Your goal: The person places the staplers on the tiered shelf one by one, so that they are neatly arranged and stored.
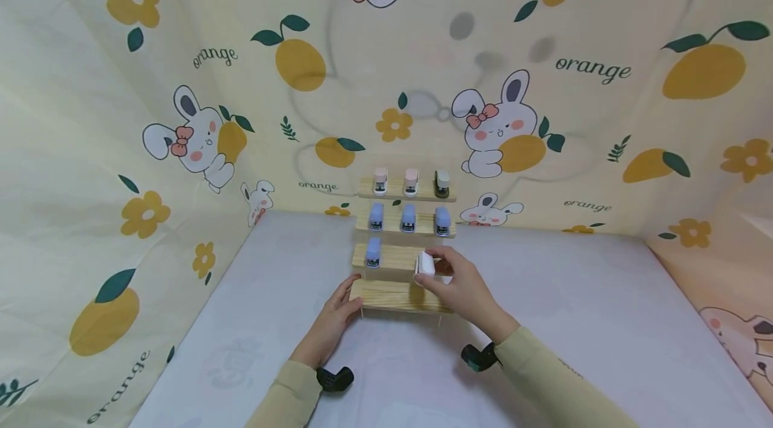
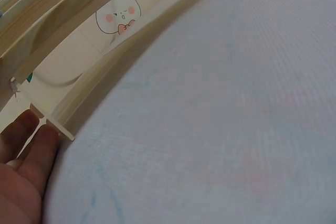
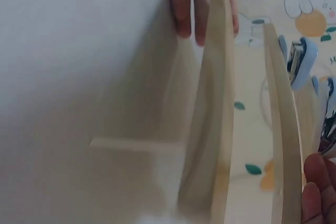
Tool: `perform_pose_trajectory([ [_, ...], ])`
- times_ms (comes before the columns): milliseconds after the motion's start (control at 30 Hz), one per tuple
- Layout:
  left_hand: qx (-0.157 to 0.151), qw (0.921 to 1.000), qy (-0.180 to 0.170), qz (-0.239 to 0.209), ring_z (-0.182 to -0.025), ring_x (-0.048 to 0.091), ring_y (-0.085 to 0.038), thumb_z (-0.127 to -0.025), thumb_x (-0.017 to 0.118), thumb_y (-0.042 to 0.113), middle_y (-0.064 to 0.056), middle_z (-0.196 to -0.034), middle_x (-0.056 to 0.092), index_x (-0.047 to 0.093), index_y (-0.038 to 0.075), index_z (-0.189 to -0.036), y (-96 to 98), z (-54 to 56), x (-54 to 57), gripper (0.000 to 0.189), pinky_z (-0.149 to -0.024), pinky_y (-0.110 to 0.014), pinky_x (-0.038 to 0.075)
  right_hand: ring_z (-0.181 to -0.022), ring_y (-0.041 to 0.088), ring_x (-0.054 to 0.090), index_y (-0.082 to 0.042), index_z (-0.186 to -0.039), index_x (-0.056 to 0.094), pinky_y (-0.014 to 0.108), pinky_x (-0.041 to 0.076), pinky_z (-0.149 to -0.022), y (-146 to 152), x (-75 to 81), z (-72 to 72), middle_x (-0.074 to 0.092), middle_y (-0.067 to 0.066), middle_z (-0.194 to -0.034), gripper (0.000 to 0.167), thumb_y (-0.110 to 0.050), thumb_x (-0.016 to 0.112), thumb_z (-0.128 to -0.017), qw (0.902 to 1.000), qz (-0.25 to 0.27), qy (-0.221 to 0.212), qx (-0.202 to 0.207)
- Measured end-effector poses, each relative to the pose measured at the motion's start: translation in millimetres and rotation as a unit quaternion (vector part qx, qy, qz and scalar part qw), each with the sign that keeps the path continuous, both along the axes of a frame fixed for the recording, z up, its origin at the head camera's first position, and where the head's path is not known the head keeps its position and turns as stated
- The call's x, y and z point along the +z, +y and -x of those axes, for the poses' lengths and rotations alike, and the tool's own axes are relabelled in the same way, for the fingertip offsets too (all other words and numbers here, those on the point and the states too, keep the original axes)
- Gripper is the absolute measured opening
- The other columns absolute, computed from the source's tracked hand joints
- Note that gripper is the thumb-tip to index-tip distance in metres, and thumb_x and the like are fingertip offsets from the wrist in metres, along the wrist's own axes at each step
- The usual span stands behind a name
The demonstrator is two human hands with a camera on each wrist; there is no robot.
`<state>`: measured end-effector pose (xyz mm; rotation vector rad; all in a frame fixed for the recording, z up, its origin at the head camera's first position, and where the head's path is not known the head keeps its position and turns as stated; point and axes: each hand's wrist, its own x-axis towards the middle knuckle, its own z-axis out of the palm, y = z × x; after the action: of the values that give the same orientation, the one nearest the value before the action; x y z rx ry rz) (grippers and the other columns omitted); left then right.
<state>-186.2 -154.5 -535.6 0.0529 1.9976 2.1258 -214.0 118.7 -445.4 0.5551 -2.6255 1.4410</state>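
My right hand (image 1: 464, 288) pinches a small white stapler (image 1: 425, 263) between thumb and fingers, over the right part of the rack's third tier. In the right wrist view only its fingertips (image 3: 314, 182) show, beside a board edge. My left hand (image 1: 331, 322) holds the left end of the stepped wooden rack (image 1: 398, 295) at its lowest tier. The left wrist view has those fingers (image 2: 44, 148) against the thin side support. One blue stapler (image 1: 373, 252) stands at the left of the third tier.
Three blue staplers, one of them in the middle (image 1: 408, 218), line the second tier. The top tier bears two pale pink staplers (image 1: 411, 182) and a dark green one (image 1: 443, 184). A white cloth (image 1: 561, 321) covers the table, with a printed curtain (image 1: 386, 79) behind.
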Motion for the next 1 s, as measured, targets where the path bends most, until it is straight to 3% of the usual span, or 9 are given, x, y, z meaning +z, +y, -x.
perform_pose_trajectory([
  [167, 0.000, 1.0000, -0.002, 0.001, -0.143, 0.022, -0.015, -0.099, 0.054, 0.027, 0.001, -0.158, 0.021, 0.029, 0.028, -0.151, 0.1, -1.1, -0.8, 0.058, -0.115, -0.039, 0.022, -0.092, 0.015, 0.061, -0.022, -0.124, 0.058, 0.036, 0.053, -0.077, -17, -1.0, 8.5, 0.061, -0.002, -0.114, 0.050, -0.042, 0.076, -0.082, 0.9998, 0.009, -0.011, -0.014],
  [433, -0.002, 1.0000, 0.002, 0.001, -0.143, 0.021, -0.015, -0.099, 0.054, 0.027, 0.001, -0.159, 0.020, 0.030, 0.028, -0.151, -0.1, 0.7, -3.4, 0.057, -0.115, -0.039, 0.022, -0.073, 0.019, 0.052, -0.020, -0.124, 0.055, 0.033, 0.045, -0.061, -28, -5.0, 17.2, 0.062, 0.000, -0.101, 0.056, -0.049, 0.075, -0.080, 0.9967, 0.000, -0.029, -0.076],
  [667, -0.003, 0.9998, 0.019, -0.002, -0.143, 0.020, -0.018, -0.099, 0.054, 0.024, -0.003, -0.159, 0.019, 0.031, 0.023, -0.151, -4.6, 5.4, -3.9, 0.057, -0.115, -0.039, 0.020, -0.078, 0.020, 0.051, -0.018, -0.122, 0.053, 0.034, 0.042, -0.066, -39, -0.7, 22.7, 0.063, 0.003, -0.124, 0.061, -0.052, 0.077, -0.077, 0.9937, 0.013, -0.053, -0.098],
  [1000, -0.010, 0.9998, 0.013, -0.015, -0.144, 0.019, -0.021, -0.099, 0.053, 0.023, -0.006, -0.160, 0.017, 0.029, 0.021, -0.152, 0.4, 2.3, -1.9, 0.059, -0.115, -0.040, 0.021, -0.081, 0.022, 0.051, -0.020, -0.116, 0.054, 0.035, 0.041, -0.068, -38, 1.0, 16.6, 0.064, 0.004, -0.125, 0.053, -0.047, 0.079, -0.077, 0.9903, 0.017, -0.074, -0.116],
])
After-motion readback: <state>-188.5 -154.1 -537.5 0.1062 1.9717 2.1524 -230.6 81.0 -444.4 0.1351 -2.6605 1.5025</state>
